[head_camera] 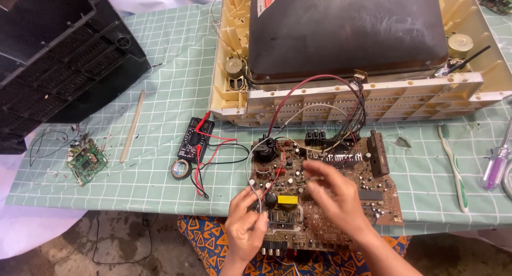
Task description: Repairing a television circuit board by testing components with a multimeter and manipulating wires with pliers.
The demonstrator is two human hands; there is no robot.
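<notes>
Head view, left hand gripping circuit board edge, right hand blurred, grip unclear

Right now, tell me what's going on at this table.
A person works over a brown circuit board at the table's near edge. The left hand holds its front-left corner; the right hand, blurred, hovers above its middle. Wires run from it to an opened cream television chassis. A black multimeter lies beside it.
</notes>
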